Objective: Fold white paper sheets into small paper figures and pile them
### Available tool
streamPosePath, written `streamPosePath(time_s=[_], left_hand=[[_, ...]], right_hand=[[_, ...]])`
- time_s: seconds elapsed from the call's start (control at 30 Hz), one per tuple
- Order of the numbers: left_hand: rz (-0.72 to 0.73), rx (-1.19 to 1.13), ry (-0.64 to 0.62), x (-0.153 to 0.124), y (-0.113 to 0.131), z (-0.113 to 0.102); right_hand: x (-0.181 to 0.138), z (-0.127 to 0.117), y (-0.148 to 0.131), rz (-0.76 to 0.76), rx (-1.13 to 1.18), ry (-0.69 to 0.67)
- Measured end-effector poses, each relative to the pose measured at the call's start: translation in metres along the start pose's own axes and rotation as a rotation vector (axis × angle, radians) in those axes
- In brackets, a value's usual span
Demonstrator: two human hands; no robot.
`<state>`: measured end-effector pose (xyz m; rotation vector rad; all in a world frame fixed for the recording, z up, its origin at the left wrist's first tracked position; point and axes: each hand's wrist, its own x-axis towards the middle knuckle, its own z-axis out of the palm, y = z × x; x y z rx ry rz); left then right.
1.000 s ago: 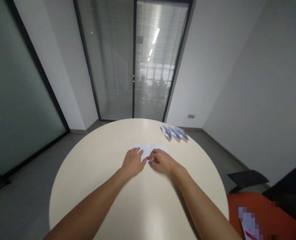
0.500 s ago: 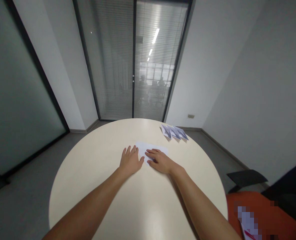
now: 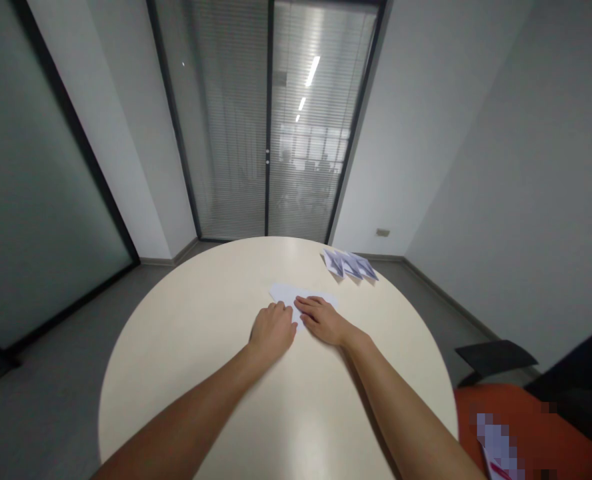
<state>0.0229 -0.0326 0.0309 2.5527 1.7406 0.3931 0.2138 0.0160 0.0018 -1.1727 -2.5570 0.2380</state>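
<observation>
A white paper (image 3: 287,293) lies on the round cream table (image 3: 186,347), just past both of my hands. My left hand (image 3: 273,328) sits at the paper's near left edge with its fingers curled and their tips on the sheet. My right hand (image 3: 322,320) lies flat on the paper's right part, fingers stretched out towards the left. The two hands nearly touch. The paper's left end comes to a point; my hands hide its near part.
Three folded paper pieces (image 3: 349,265) lie in a row at the table's far right edge. An orange seat (image 3: 526,427) and a black chair (image 3: 496,357) stand to the right. A glass door with blinds (image 3: 269,120) is behind the table.
My left hand has moved right from the bare table and curled its fingers onto the paper's edge. The paper's left end now looks pointed. My right hand has barely shifted.
</observation>
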Motion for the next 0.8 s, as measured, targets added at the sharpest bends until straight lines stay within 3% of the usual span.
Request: streamPosePath(time_s=[0.37,0.6,0.8], left_hand=[[-0.057,-0.080,0.122,0.018,-0.043,0.022],[-0.075,-0.034,0.063,0.010,-0.029,0.026],[0.024,-0.004,-0.039,-0.001,-0.024,0.016]], right_hand=[[-0.003,0.000,0.001,0.008,-0.010,-0.001],[-0.001,0.000,0.001,0.008,-0.005,-0.004],[-0.003,-0.005,-0.005,0.014,-0.019,-0.011]])
